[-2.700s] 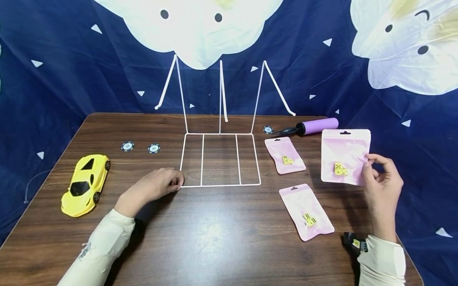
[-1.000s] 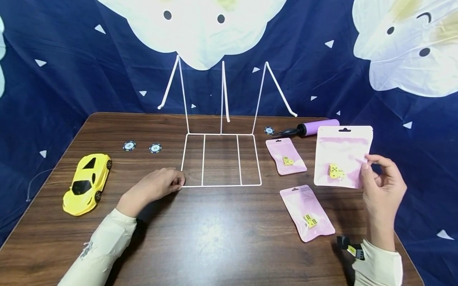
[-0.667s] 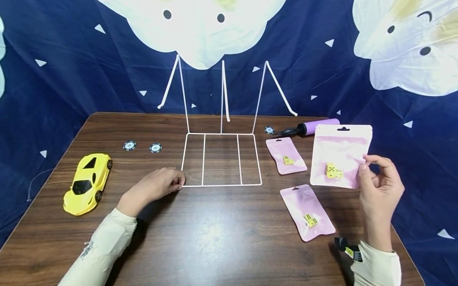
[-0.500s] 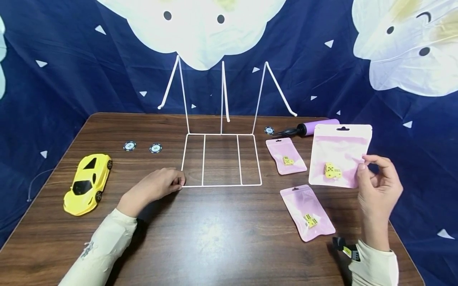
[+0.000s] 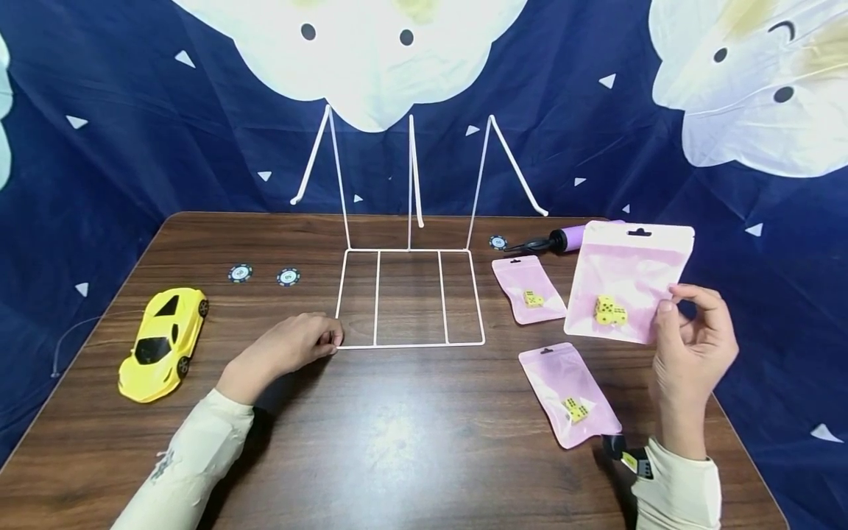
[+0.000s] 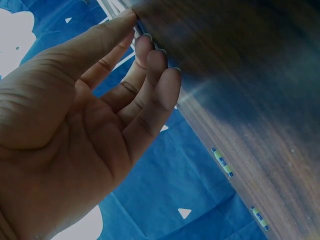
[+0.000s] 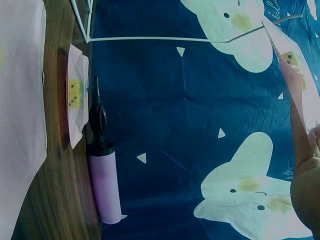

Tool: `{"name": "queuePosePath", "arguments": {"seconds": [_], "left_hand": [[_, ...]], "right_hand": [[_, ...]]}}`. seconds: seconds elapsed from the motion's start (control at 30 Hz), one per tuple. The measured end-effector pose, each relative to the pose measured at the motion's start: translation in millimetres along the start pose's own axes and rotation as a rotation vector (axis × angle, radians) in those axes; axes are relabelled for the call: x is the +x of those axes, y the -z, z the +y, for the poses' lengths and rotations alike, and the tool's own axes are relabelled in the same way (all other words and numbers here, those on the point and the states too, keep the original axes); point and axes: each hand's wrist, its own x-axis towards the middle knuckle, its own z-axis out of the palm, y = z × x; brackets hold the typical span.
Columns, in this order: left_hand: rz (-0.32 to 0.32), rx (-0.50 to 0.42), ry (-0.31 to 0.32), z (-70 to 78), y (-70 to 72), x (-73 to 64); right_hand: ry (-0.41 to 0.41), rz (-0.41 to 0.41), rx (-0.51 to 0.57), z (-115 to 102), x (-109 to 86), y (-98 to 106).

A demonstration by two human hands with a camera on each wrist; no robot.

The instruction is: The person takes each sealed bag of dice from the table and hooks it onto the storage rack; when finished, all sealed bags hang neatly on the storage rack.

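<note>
My right hand [image 5: 695,346] pinches the right edge of a pink zip bag [image 5: 629,269] between thumb and forefinger. The bag is raised above the table, with yellow dice [image 5: 609,311] inside. In the right wrist view, the bag [image 7: 306,95] and part of the hand [image 7: 307,195] show at the right edge. My left hand [image 5: 298,344] pinches the front-left corner of a white wire rack [image 5: 411,345]. In the left wrist view, the thumb and forefinger of the hand [image 6: 95,100] meet at the rack's wire. Three bare hooked arms stick up from the rack's back.
Two more pink bags of dice, a far bag [image 5: 520,276] and a nearer bag [image 5: 559,375], lie right of the rack. A purple hand pump [image 5: 571,238] is partly behind the raised bag. A yellow toy car [image 5: 162,346] stands left, near several poker chips [image 5: 288,277]. A blue curtain hangs behind.
My right hand has moved left with the pink bag, which has risen a little and now leans slightly. The left hand has kept its place on the rack.
</note>
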Motion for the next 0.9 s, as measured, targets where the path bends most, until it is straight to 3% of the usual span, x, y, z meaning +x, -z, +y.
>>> {"name": "queuePosePath", "arguments": {"seconds": [0.9], "left_hand": [[-0.003, 0.001, 0.003, 0.3, 0.2, -1.5]], "right_hand": [[0.082, 0.044, 0.066, -7.0, -14.1, -38.1]]}}
